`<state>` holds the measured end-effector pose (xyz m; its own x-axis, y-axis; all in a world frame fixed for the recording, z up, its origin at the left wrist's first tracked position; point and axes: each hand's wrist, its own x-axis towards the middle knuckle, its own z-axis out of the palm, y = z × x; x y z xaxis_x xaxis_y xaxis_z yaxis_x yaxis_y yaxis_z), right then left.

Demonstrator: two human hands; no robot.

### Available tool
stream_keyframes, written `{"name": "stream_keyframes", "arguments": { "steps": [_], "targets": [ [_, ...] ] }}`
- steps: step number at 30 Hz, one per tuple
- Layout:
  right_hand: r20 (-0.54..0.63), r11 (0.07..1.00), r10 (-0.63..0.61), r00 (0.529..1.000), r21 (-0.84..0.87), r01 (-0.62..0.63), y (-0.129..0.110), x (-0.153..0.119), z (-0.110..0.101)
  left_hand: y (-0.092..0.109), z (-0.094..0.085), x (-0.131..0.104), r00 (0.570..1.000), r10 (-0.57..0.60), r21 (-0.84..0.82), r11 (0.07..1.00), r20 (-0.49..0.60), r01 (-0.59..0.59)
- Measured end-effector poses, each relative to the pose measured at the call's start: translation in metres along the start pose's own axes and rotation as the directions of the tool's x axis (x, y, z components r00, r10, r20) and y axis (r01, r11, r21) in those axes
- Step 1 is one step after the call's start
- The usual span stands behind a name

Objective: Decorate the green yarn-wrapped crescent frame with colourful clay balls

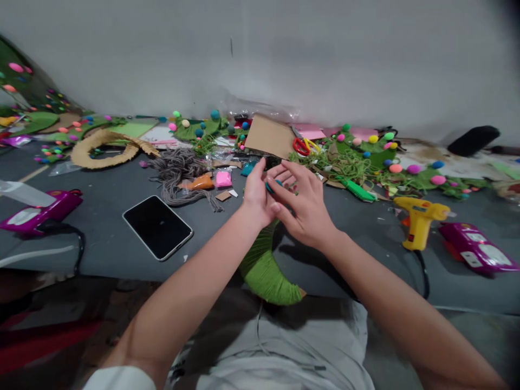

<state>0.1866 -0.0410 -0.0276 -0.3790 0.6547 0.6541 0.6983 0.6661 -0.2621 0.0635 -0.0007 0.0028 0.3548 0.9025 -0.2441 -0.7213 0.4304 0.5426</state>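
Both my hands are together above the table edge. My left hand [260, 197] is turned palm up, its fingers stretched beneath my right hand [303, 203]. A small teal clay ball [274, 186] is between them, held against the left palm by the curved right fingers and partly hidden. Below my wrists, a crescent wrapped in green yarn [266, 265] lies at the table's front edge. Its upper end is covered by my hands, and a bit of bare cardboard shows at its lower tip.
Left of my arms lies a phone [158, 227], with grey yarn [181, 170] and pink [223, 179] and orange [199, 182] clay packets behind. To the right are a green cutter [359, 189], a yellow glue gun [420, 216] and a purple power strip [477, 246]. Red-handled scissors [300, 146] lie beyond.
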Motion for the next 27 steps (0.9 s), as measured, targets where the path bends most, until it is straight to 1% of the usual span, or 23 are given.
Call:
{"name": "stream_keyframes", "arguments": {
  "steps": [1,3,6,8,11,13,15,17,19,22,24,25,27],
  "targets": [
    [0.028,0.999,-0.030,0.999,-0.017,0.030,-0.001,-0.001,-0.001,0.000,0.002,0.002,1.000,0.009,-0.025,1.000,-0.003,-0.009],
    [0.067,0.998,-0.059,0.996,-0.016,0.060,-0.001,-0.002,-0.002,0.000,0.005,0.004,0.999,0.006,-0.066,0.998,0.052,-0.002],
    [0.039,0.998,0.005,0.999,-0.063,-0.003,0.007,-0.003,-0.002,0.002,0.005,0.002,0.982,0.012,-0.091,0.996,0.188,0.005],
    [0.019,0.996,0.036,0.999,-0.081,-0.034,0.013,-0.004,-0.002,0.005,0.003,-0.002,0.976,0.066,-0.094,0.995,0.208,-0.047],
    [0.091,0.998,-0.035,0.995,-0.041,0.039,0.016,-0.003,-0.002,0.008,-0.001,-0.005,0.974,0.138,-0.087,0.989,0.181,-0.123],
    [0.124,0.997,-0.061,0.990,-0.030,0.065,0.016,0.000,-0.003,0.010,-0.003,-0.006,0.976,0.133,-0.065,0.990,0.175,-0.124],
    [0.109,0.998,-0.032,0.993,-0.058,0.039,0.016,0.002,-0.004,0.012,-0.004,-0.007,0.976,0.135,-0.040,0.991,0.171,-0.130],
    [0.098,0.997,-0.025,0.995,-0.072,0.032,0.017,0.003,-0.005,0.014,-0.005,-0.007,0.974,0.163,-0.018,0.987,0.155,-0.162],
    [0.122,0.996,-0.061,0.991,-0.052,0.068,0.017,0.003,-0.005,0.015,-0.005,-0.006,0.976,0.180,0.011,0.983,0.121,-0.183],
    [0.143,0.995,-0.091,0.986,-0.024,0.096,0.015,0.002,-0.003,0.011,-0.004,-0.002,0.983,0.162,0.049,0.985,0.082,-0.166],
    [0.103,0.997,-0.079,0.992,-0.003,0.079,0.013,0.002,-0.002,0.008,-0.005,0.002,0.984,0.169,0.035,0.985,0.056,-0.171],
    [0.056,0.997,-0.069,0.996,0.029,0.068,0.013,0.002,-0.001,0.007,-0.005,0.004,0.984,0.176,0.019,0.984,0.040,-0.177],
    [-0.074,0.990,-0.045,0.996,0.133,0.054,0.013,0.003,-0.003,0.007,-0.007,0.006,0.983,0.184,-0.013,0.983,0.012,-0.184]
  ]
}}
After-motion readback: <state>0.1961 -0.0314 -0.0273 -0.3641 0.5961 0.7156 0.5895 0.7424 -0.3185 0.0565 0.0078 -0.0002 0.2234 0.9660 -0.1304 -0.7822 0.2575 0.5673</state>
